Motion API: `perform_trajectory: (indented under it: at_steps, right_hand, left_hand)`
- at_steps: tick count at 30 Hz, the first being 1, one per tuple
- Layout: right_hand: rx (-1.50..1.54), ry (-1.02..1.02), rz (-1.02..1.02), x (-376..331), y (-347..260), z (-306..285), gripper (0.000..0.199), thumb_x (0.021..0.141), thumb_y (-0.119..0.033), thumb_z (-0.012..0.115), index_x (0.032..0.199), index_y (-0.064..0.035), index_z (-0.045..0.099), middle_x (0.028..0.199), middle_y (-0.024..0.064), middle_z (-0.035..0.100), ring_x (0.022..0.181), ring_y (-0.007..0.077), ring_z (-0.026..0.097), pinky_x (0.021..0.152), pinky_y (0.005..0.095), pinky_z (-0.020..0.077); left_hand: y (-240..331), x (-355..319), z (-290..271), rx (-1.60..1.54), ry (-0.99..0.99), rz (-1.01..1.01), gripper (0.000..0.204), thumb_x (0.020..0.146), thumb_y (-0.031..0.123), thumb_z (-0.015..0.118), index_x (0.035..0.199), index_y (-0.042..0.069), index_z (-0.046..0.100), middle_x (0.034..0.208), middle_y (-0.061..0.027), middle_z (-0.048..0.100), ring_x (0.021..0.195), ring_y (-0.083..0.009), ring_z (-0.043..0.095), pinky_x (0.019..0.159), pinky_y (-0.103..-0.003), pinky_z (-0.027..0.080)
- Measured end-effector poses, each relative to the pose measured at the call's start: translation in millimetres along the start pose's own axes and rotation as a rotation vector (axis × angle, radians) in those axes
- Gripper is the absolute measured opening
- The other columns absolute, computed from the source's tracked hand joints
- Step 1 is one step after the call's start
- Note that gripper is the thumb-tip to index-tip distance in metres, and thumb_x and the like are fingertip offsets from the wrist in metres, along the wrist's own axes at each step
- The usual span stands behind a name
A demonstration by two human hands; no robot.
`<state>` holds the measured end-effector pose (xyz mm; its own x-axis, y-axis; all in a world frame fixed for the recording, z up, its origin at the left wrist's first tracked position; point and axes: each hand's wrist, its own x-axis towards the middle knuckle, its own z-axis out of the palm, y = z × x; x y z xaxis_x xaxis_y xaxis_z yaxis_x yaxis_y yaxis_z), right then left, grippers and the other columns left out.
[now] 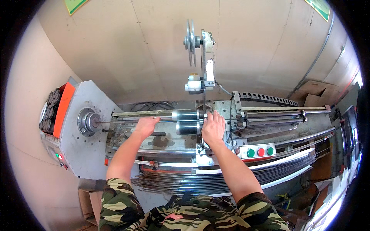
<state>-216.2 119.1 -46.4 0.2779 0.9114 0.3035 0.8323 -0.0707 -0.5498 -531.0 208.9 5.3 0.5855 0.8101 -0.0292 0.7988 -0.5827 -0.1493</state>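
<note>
Shirt: camouflage cloth [185, 211] fills the bottom centre, its sleeves ending above both elbows.
Rod stock: a bundle of thin metal rods [181, 184] lies across the lower centre.
Buttons: a white panel [256, 147] right of centre carries green, red and green buttons.
Hands: well apart; the left hand [146, 126], left of centre, is curled around a thin rod [115, 122]; the right hand [214, 129], at centre, lies palm down over the carriage [220, 106], fingers extended. Whether it touches the rod, I cannot tell.
Rod: runs across the middle, from the chuck [88, 121] at left toward the right hand.
Rollers: two dark, shiny cylinders [187, 114] between the hands.
Back: twin discs [191, 42] stand at upper centre before a beige wall [154, 69].
</note>
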Motion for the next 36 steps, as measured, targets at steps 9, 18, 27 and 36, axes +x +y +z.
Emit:
perform_trajectory:
  at_steps: [9, 18, 27, 36]
  right_hand:
    - [0.035, -0.065, 0.015, 2, 9, -6, 0.044, 0.097, -0.022, 0.049, 0.134, -0.0004, 0.053, 0.145, 0.0253, 0.046, 0.138, 0.0374, 0.041, 0.118, 0.0493, 0.0243]
    - [0.042, -0.035, -0.035, 2, 16, -8, 0.041, 0.095, -0.021, 0.053, 0.13, 0.0007, 0.056, 0.142, 0.0256, 0.049, 0.134, 0.0385, 0.044, 0.116, 0.0492, 0.0267]
    - [0.031, -0.01, -0.066, 3, 30, -9, 0.04, 0.094, -0.02, 0.055, 0.129, 0.0006, 0.057, 0.139, 0.0236, 0.052, 0.13, 0.0378, 0.047, 0.113, 0.0478, 0.0296]
    - [0.045, 0.001, -0.051, 5, 45, -8, 0.039, 0.093, -0.019, 0.058, 0.127, -0.0003, 0.059, 0.137, 0.0233, 0.054, 0.127, 0.0376, 0.05, 0.111, 0.0479, 0.032]
  left_hand:
    - [30, 11, -4, 0.008, -0.05, -0.033, 0.03, 0.085, 0.004, 0.053, 0.113, 0.012, 0.059, 0.092, -0.0158, 0.066, 0.091, -0.0371, 0.066, 0.077, -0.048, 0.052]
    - [46, 23, 8, 0.006, -0.028, -0.003, 0.028, 0.085, 0.007, 0.054, 0.112, 0.012, 0.059, 0.087, -0.0152, 0.065, 0.087, -0.0379, 0.066, 0.072, -0.05, 0.051]
    - [71, 36, 15, -0.044, 0.026, 0.014, 0.021, 0.087, 0.009, 0.052, 0.107, 0.012, 0.059, 0.086, -0.0137, 0.064, 0.084, -0.0368, 0.066, 0.069, -0.049, 0.052]
    - [85, 44, 19, -0.079, 0.033, 0.022, 0.021, 0.088, 0.009, 0.05, 0.106, 0.012, 0.061, 0.087, -0.0156, 0.067, 0.087, -0.0367, 0.067, 0.072, -0.048, 0.053]
